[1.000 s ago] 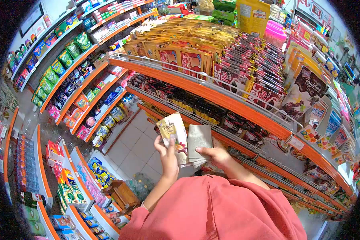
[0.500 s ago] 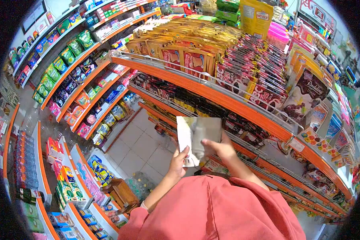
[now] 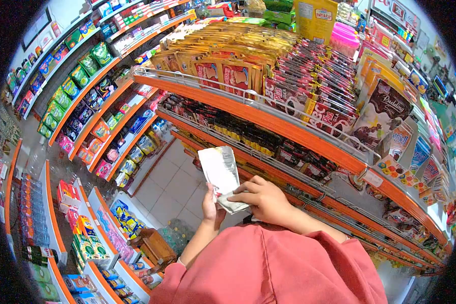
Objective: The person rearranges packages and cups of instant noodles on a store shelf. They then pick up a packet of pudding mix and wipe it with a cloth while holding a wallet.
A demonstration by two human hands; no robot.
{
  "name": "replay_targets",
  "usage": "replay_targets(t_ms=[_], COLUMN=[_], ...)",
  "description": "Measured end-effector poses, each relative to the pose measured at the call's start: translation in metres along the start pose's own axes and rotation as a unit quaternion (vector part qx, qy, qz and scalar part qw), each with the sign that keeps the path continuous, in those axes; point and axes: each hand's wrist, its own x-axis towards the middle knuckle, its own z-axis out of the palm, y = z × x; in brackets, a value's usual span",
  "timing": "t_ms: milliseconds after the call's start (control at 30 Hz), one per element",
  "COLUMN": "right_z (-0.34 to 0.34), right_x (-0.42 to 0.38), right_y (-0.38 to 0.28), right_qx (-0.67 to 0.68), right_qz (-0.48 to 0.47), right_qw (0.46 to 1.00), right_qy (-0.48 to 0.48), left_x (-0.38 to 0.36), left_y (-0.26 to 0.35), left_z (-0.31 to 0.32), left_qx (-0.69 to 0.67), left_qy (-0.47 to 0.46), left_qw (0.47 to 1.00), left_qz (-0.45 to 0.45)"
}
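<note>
A flat white packet (image 3: 219, 168) with grey print and a pale greyish lower flap is held in front of my body; its exact kind cannot be made out. My left hand (image 3: 211, 209) grips its lower left edge, thumb lying along the side. Curled over the greyish flap at the lower right are the fingers of my right hand (image 3: 264, 200). Both hands are closed on the packet, just above my red top (image 3: 268, 263).
An orange-edged shelf (image 3: 248, 105) with rows of sachets crosses in front and to the right. Stocked wall shelves (image 3: 88, 119) stand at left. White floor tiles (image 3: 169, 185) show between them, near a brown wooden object (image 3: 156, 245) at lower left.
The packet has moved left and tilted. Its wide greyish right side, spread out before, now shows only as a small flap under my right hand, which has come lower and left.
</note>
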Motion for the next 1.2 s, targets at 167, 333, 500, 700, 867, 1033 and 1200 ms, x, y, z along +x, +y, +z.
replay_targets(t_ms=[167, 333, 500, 700, 867, 1033, 1200], right_z=[-0.022, 0.018, 0.024, -0.029, 0.008, 0.024, -0.008], right_x=[0.022, 0.032, 0.013, 0.02, 0.03, 0.0, -0.019], right_y=[0.012, 0.014, -0.004, 0.016, 0.02, -0.003, -0.004], right_qx=[0.029, -0.058, -0.093, 0.074, 0.035, -0.059, 0.046], right_qz=[0.134, 0.092, 0.014, 0.127, 0.158, 0.004, 0.027], right_qw=[0.984, 0.99, 0.995, 0.988, 0.986, 0.998, 0.998], right_qy=[0.116, 0.089, 0.03, -0.055, 0.052, 0.018, -0.033], left_x=[0.001, -0.005, -0.015, 0.001, 0.007, 0.005, 0.014], left_y=[-0.006, -0.021, -0.004, -0.003, -0.024, -0.011, -0.012], left_z=[-0.006, -0.016, 0.018, 0.003, -0.013, 0.018, 0.006], left_qx=[0.087, 0.025, -0.084, -0.022, -0.039, -0.107, -0.127], left_qy=[-0.011, -0.026, 0.131, -0.022, -0.03, -0.043, -0.035], left_qw=[0.996, 0.999, 0.987, 0.999, 0.999, 0.993, 0.991], left_qz=[-0.023, -0.035, -0.039, -0.037, -0.019, -0.023, -0.034])
